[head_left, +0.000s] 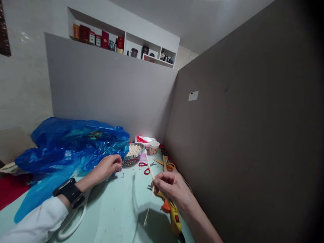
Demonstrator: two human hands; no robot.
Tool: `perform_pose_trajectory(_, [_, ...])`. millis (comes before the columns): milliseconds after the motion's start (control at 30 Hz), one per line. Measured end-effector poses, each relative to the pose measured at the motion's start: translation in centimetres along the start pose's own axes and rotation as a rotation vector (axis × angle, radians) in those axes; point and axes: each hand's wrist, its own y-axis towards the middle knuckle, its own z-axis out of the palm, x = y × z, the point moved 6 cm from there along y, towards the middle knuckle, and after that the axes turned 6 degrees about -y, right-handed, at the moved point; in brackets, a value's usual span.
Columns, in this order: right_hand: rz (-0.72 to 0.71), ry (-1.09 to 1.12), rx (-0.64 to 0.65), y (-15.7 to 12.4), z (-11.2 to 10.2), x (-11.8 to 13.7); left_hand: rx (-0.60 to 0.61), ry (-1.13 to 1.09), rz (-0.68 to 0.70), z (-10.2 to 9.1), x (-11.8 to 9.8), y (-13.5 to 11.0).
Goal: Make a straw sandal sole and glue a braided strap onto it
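My right hand [170, 189] pinches a long pale strip [150, 168] that stands slanted above the pale green table [118, 209]; its lower end hangs down toward the tabletop. My left hand [108, 166] rests on the table with curled fingers, closed on something small near the blue plastic bag [73, 143]; I cannot make out what it holds. A black band sits on my left wrist [69, 192]. A small woven basket [133, 151] lies just beyond my left hand.
A yellow and orange glue gun [173, 214] lies under my right wrist. Red scissors [144, 166], orange scissors [169, 165] and a paper cup [154, 147] sit at the back. Grey partition walls close the back and right. White loop handles [73, 221] lie near my left sleeve.
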Motion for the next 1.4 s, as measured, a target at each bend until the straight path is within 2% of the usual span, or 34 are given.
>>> perform_pose_trajectory(200, [-0.013, 0.119, 0.023, 0.3, 1.3, -0.4, 0.107, 0.043, -0.016, 1.5, 0.3, 0.3])
perform_pose_trajectory(367, [-0.023, 0.176, 0.075, -0.3, 1.8, 0.3, 0.171, 0.115, 0.03, 2.6, -0.4, -0.8])
perform_pose_trajectory(600, [-0.073, 0.205, 0.222, -1.6, 2.7, 2.0, 0.091, 0.291, 0.109, 3.6, -0.6, -1.7])
perform_pose_trajectory(900, [-0.158, 0.135, 0.324, -2.6, 3.4, 2.8, 0.037, 0.298, 0.194, 2.7, 0.6, -3.0])
perform_pose_trajectory(1100, [-0.179, 0.148, 0.39, -3.1, 3.8, 2.8, 0.015, 0.364, 0.167, 2.7, 1.7, -2.0])
perform_pose_trajectory(1400, [-0.214, 0.107, 0.464, -3.9, 4.0, 3.5, 0.01, 0.427, 0.12, 3.1, 0.0, -2.1])
